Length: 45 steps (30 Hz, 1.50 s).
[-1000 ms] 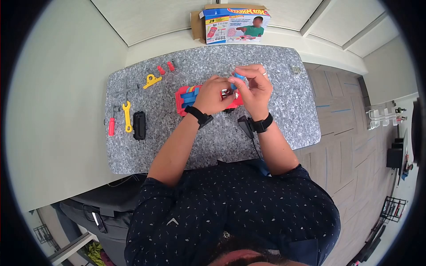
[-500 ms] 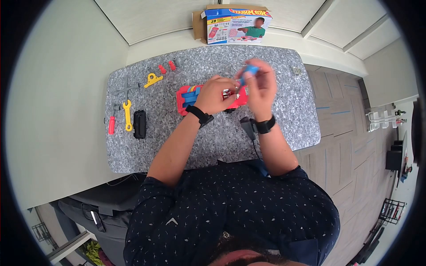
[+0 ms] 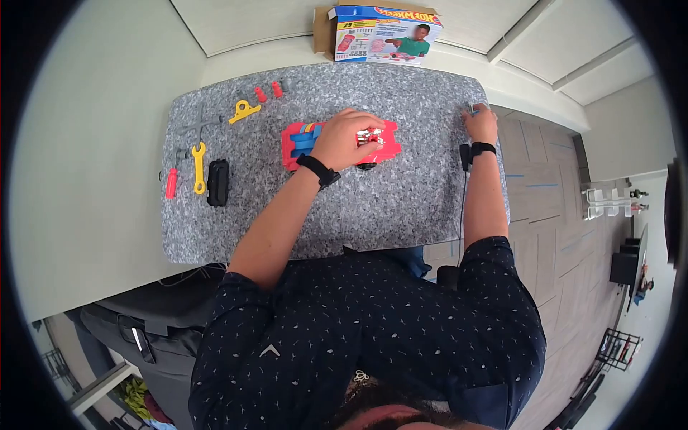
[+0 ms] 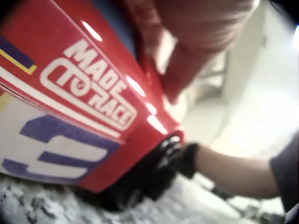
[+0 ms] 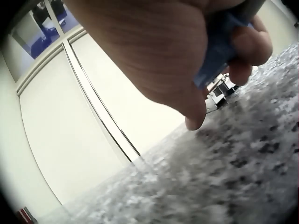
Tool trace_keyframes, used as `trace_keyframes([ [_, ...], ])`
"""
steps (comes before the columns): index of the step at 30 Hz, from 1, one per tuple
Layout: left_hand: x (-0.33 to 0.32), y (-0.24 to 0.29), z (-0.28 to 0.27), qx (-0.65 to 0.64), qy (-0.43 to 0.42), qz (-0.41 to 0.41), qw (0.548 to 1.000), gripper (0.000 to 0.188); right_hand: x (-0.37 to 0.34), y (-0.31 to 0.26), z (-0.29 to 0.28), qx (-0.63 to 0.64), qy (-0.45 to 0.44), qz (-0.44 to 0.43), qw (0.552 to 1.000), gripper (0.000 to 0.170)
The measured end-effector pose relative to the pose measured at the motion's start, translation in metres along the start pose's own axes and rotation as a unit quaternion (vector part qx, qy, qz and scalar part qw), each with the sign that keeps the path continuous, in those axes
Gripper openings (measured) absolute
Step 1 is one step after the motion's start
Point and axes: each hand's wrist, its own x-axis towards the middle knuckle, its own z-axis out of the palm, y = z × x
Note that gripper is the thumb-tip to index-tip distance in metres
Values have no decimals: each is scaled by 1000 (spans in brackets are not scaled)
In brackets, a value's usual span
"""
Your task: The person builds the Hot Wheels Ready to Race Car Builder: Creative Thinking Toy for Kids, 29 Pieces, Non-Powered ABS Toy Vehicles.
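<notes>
A red toy race car [image 3: 388, 142] with blue and chrome parts lies across the middle of the table. My left hand [image 3: 342, 138] reaches over it and grips its body, the fingertips by the chrome engine piece [image 3: 370, 135]. In the left wrist view, the car's side [image 4: 42, 126] shows a "Made to Race" sticker. Out at the table's far right, my right hand [image 3: 481, 125] holds a blue tool [image 5: 216, 51], mostly hidden by the palm and curled fingers. Its fingertips are low over the tabletop, beside small silver pieces [image 5: 220, 92].
On the left lie a yellow wrench [image 3: 199, 169], a black tray-like part [image 3: 218, 183], a red-handled tool [image 3: 171, 183], a grey cross-shaped piece [image 3: 201, 127], a yellow bracket [image 3: 244, 111] and red pieces [image 3: 261, 94]. An opened Hot Wheels box [image 3: 383, 39] stands behind the table [image 3: 416, 215].
My right hand has left the car and moved to the far right of the table, with the blue tool in it. The left hand has stayed on the car.
</notes>
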Motion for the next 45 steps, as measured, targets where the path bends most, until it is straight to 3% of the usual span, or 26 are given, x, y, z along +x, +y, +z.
trace_keyframes([
  [2, 0, 3, 0, -12, 20, -1, 1000, 38, 4, 0, 1, -6, 10, -20, 1000, 31],
  [8, 0, 13, -6, 16, 94, 59, 994, 40, -17, -22, -2, 58, -26, -100, 993, 29],
  [11, -8, 26, -15, 12, 118, 60, 991, 45, -54, -53, -27, 152, -58, -133, 978, 27],
  [13, -19, 40, -19, 17, 118, 48, 992, 52, -92, -83, -64, 270, -58, -199, 940, 29],
  [15, -26, 59, -29, 37, 106, 36, 993, 61, -132, -118, -104, 358, -120, -246, 893, 32],
  [16, -29, 64, -32, 46, 81, 36, 995, 77, -147, -130, -113, 374, -126, -292, 871, 34],
  [18, -31, 73, -36, 39, 64, 32, 997, 81, -171, -151, -124, 403, -132, -383, 821, 37],
  [22, -42, 62, -34, 33, 20, 5, 999, 83, -200, -181, -143, 385, -171, -409, 809, 37],
  [25, -53, 57, -52, 21, 37, -30, 999, 73, -195, -188, -138, 454, -78, -425, 779, 39],
  [27, -67, 41, -73, 17, 61, -71, 995, 64, -187, -172, -126, 546, -130, -324, 761, 35],
  [29, -79, 24, -87, 21, 67, -103, 992, 58, -184, -161, -119, 672, -194, -170, 694, 33],
  [30, -84, 17, -92, 28, 65, -117, 991, 57, -182, -159, -114, 655, -154, -178, 718, 25],
  [33, -92, 4, -88, 22, 43, -141, 989, 53, -172, -141, -88, 662, -136, -77, 733, 25],
  [40, -106, -25, -80, 122, -14, -162, 979, 68, -162, -120, -76, 673, -131, -11, 728, 30],
  [45, -117, 0, -75, 360, -69, -124, 922, 92, -154, -101, -63, 683, -132, 13, 718, 27],
])
